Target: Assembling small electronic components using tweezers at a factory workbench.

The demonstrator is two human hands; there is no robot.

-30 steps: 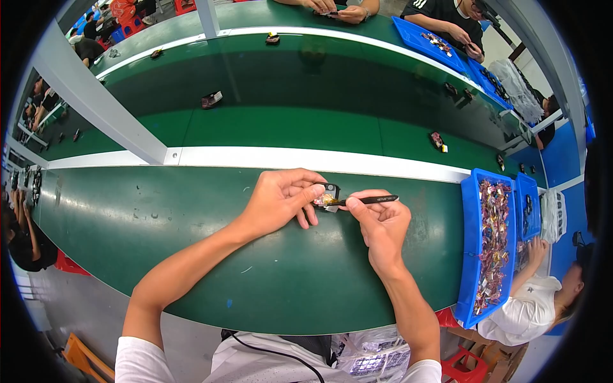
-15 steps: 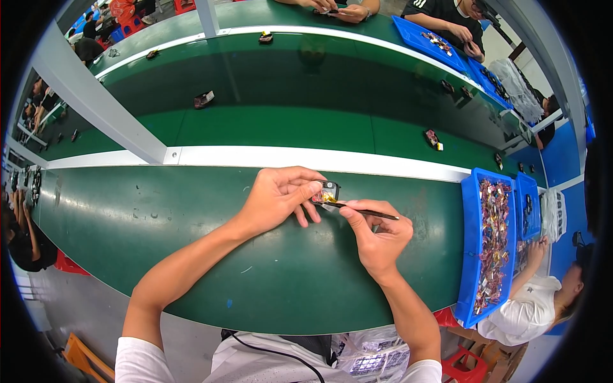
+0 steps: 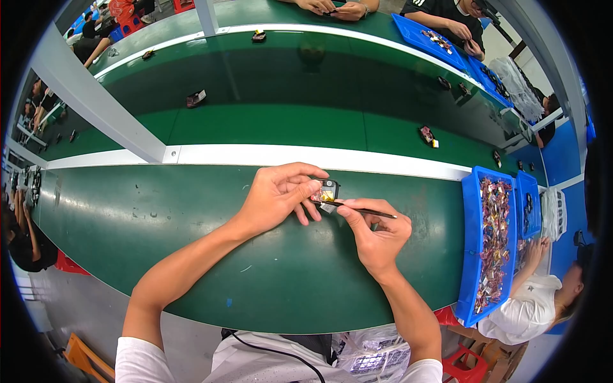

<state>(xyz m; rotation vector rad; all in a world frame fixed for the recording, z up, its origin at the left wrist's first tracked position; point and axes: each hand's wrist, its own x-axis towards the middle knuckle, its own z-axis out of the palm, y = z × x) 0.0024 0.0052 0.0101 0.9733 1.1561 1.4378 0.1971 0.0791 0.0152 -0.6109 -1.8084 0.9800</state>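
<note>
Left of the blue bin (image 3: 469,255), a black case (image 3: 329,185) is pinched in the grip of the left hand (image 3: 276,196), apparently for steadiness, while a slim tool (image 3: 375,212) is held pencil-like by the right hand (image 3: 383,239), presumably for precision.

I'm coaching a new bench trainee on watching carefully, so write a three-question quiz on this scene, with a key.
1. Which hand holds the slim black tool?
2. True or false: the long blue tray nearest the person stands on their left.
3. The left hand holds a small part whose frame is: a) red, b) black, c) blue.

Key:
1. The right hand.
2. False; the long blue tray stands on their right.
3. b.
</note>
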